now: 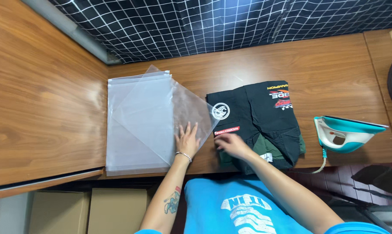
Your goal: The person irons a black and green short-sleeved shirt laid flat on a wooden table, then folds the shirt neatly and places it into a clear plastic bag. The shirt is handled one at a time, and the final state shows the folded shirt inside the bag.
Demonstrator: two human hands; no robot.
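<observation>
folded black shirt [258,119] on wooden table [334,65], not yet bagged. left hand [187,141] flat, fingers spread, pressing top clear plastic bag [161,112], skewed over bag stack [131,147]; bag empty. right hand [231,145] loosely curled on shirt's near edge, grasp uncertain. iron [345,134] set on its side, right of shirt.

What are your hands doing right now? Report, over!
Left hand flat on loose clear bag, open. Right hand touching folded black shirt, grip unclear. Iron off to the side, nothing between them.
</observation>
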